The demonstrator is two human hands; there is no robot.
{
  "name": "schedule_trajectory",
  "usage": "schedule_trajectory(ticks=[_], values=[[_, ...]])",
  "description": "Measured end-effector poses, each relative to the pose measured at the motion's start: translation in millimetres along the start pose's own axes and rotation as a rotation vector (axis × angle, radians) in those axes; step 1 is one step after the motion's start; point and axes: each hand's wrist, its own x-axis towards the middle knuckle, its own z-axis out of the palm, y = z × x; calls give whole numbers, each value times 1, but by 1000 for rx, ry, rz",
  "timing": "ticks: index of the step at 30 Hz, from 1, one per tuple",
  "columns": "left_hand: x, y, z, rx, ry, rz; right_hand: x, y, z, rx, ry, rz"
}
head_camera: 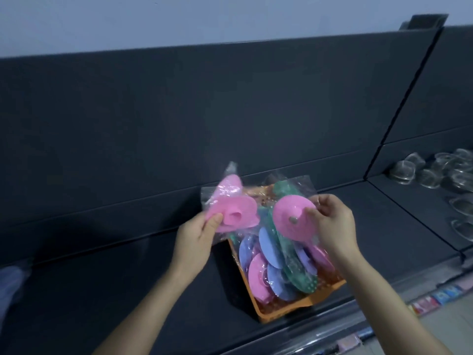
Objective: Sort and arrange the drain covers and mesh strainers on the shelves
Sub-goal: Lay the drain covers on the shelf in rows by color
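Drain covers (276, 272): a wrapped heap of pink, blue and green ones is lying in the basket (286, 310), just below both sets of fingers. Two more pink ones are being held up above it.
Left hand (197, 234): its thumb and fingers are pinching the lower edge of the left cover (235, 213) through its clear wrapper, so the floppy disc is folding and sagging away from the fingertips.
Right hand (332, 224): its fingertips are pinching the rim of the right cover (291, 216), holding the flat face with its centre knob toward the person, likely to check colour and kind against the other.
Basket: orange, sitting on the shelf (128, 290) under the hands, near the front edge, probably to keep stock within easy reach.
Shelf: dark, stretching away left of the left fingers.
Strainers (435, 170): shiny and clear-looking, sitting well right of the right fingers in the next bay, apart from the covers.
Step, as I judge it: the person is matching the two pinks before setting them down together.
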Motion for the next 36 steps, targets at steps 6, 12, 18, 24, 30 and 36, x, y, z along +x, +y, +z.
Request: schedule_trajectory(ticks=[6, 12, 18, 24, 30, 36], values=[[-2, -34, -27, -256, 161, -357, 23, -33, 30, 6, -41, 3], [-11, -44, -49, -378, 246, -525, 45, -35, 75, -6, -275, 213], [-25, -47, -65, -369, 238, -554, 43, -16, 105, -460, -654, 167], [-39, -48, -71, -419, 265, -583, 36, -18, 113, -423, -626, 75], [-54, -54, -68, -398, 308, -627, 28, -5, 112, -263, -473, 75], [-72, -60, -62, -376, 375, -673, 18, -10, 115, -101, -480, 109]])
